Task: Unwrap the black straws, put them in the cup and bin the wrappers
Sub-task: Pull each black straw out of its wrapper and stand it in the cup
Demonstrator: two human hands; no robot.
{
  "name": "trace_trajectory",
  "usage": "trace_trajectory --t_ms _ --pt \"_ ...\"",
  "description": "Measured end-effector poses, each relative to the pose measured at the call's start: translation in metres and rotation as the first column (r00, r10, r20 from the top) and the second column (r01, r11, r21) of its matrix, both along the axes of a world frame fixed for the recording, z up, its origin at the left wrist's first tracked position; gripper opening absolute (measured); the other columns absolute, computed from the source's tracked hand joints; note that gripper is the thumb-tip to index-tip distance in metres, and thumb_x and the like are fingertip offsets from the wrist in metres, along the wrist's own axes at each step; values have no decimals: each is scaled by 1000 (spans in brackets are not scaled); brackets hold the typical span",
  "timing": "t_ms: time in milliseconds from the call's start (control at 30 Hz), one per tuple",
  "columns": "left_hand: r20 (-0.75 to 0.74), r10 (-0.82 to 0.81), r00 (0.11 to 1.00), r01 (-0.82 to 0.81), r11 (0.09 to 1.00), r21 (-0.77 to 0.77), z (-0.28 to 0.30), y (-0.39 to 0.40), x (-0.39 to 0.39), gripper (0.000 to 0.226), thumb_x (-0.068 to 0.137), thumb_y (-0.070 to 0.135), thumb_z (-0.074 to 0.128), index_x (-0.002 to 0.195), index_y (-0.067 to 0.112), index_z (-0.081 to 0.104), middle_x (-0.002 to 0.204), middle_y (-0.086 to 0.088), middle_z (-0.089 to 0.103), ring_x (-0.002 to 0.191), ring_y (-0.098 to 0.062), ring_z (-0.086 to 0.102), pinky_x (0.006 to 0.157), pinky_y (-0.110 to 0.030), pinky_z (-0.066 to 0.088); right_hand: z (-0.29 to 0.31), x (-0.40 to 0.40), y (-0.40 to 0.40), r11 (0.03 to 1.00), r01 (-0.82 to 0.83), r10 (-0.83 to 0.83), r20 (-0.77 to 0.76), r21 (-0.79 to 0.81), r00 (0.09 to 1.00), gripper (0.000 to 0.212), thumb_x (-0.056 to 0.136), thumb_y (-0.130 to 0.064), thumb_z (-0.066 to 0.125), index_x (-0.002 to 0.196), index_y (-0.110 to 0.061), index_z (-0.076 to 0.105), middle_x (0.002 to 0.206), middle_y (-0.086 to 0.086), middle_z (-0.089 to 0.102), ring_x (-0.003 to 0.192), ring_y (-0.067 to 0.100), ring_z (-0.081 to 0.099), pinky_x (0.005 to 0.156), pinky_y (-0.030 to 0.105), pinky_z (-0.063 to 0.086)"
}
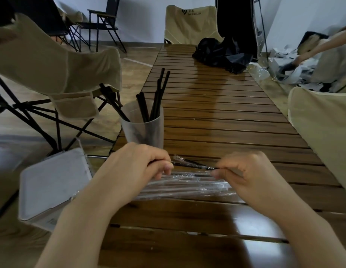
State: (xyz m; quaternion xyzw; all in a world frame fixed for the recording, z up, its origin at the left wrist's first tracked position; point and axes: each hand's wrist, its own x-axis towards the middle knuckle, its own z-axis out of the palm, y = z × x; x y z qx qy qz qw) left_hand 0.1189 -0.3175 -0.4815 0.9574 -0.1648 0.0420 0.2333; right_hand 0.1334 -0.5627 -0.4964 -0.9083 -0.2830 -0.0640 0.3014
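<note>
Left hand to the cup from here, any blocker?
Probably yes. The cup stands on the table just beyond the left hand with nothing between, but that hand and the right hand are both pinching a wrapped straw.

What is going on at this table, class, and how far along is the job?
A person holds one wrapped black straw between both hands, the left hand pinching one end and the right hand the other, apparently working its wrapper off. Several unwrapped straws already stand in the clear cup just beyond. More wrapped straws lie on the wooden table under the hands. A white bin sits at the left.
</note>
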Motion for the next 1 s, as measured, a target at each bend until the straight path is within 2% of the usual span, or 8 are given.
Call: trace_trajectory --t_ms 100,167,300,500,633,733,867,1000 --pt "-5 -27 1000 27 1000 14 1 -2 0 24 91 46 47 72 42 60 61 18 59 74 13 56 58 -9 35 -2 1 1 999 -51 50 -32 -16 998 26 87 -11 64 66 -25 64 61 -14 58 64 2 59 55 10 42" --pt "-14 -50 999 50 999 18 -1 -4 0 24 93 43 48 72 42 59 62 17 60 79 8 59 67 -7 40 -4 0 4 997 -74 72 -44 -37 996 26 88 -14 61 68 -30 61 65 -14 60 67 4 60 57 15 46" --pt "6 -61 998 60 994 87 -6 -8 1 24 93 47 43 79 41 62 69 14 64 75 2 61 69 -11 43 -11 -1 9 994 -61 56 -56 -90 997 26 90 -25 57 67 -38 56 65 -16 58 66 3 58 60 26 50" --pt "-32 -20 999 21 999 38 5 -3 -5 17 92 48 49 80 47 61 61 19 60 68 18 55 54 -7 34 0 -1 9 1000 19 -22 -123 -22 992 32 88 -25 61 62 -44 54 55 -17 60 59 0 59 50 11 42" --pt "-72 25 997 -26 999 -22 10 9 -8 14 85 51 54 85 44 67 61 17 62 65 12 58 59 -13 37 4 0 -4 996 85 -88 -208 -27 974 22 85 -27 64 66 -38 64 70 -28 63 60 -4 60 53 6 41" --pt "-74 75 994 -78 996 -39 12 20 -8 14 85 48 56 84 44 69 61 18 63 59 12 57 56 -15 36 5 3 -20 987 157 -161 -187 -32 969 24 81 -25 69 61 -38 67 60 -20 65 59 -2 60 54 6 41" --pt "-43 149 988 -150 988 -27 18 32 -8 14 84 49 53 82 47 66 68 23 64 65 5 58 55 -19 35 2 5 -35 968 234 -245 -138 -95 960 28 80 -24 71 58 -39 65 58 -18 64 62 1 57 57 7 41" --pt "-15 176 984 -176 984 -15 16 28 -7 19 87 48 54 85 40 71 64 17 64 69 11 56 55 -19 36 -1 9 -24 962 235 -245 -59 -136 968 9 82 -22 71 77 -29 75 69 -14 69 66 -5 58 67 3 39"
